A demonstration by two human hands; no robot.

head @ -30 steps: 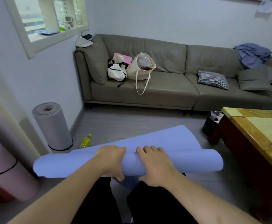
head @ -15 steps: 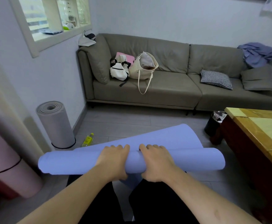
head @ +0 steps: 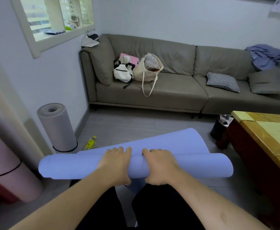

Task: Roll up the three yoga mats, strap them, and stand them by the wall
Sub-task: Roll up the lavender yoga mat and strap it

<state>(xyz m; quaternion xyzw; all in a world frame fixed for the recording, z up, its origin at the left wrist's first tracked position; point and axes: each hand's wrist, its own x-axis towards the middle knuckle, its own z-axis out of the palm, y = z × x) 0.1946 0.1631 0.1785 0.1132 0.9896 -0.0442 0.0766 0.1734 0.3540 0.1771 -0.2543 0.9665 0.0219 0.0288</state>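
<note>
Low centre of frame: left hand (head: 117, 165) and right hand (head: 159, 165) grip blue mat (head: 194, 165), mid-roll; next, roll up remaining flap, then strap.

Rolled mat (head: 57, 128) stands left by wall, sofa (head: 177, 83) behind.
</note>
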